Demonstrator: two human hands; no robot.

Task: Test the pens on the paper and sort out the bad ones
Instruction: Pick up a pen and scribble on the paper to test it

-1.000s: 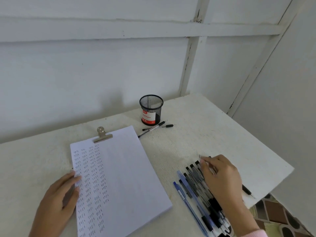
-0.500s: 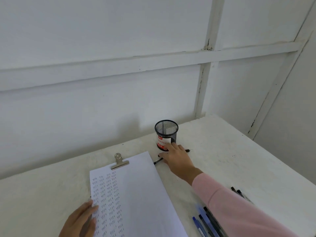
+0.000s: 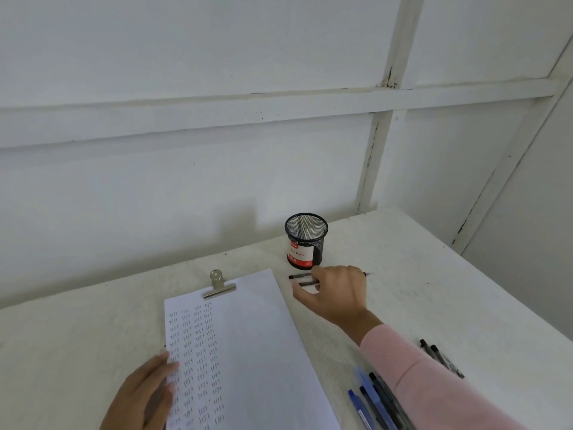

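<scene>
Paper (image 3: 248,352) kept flat by left hand (image 3: 145,395), spread open on its left edge, so sheet is steadied for test strokes. Right hand (image 3: 336,293) lowered over two black pens (image 3: 302,280) beside mesh cup (image 3: 306,240), fingers curled loosely; actual grip cannot be told. Untested pens (image 3: 375,398) left grouped by right sleeve, probably for reach.

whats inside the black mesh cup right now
No pens stand up out of the mesh cup; through the mesh only pale wall and a red and white label show. Its bottom is hidden. Black pens lie on the table beside it, under the right hand.
</scene>
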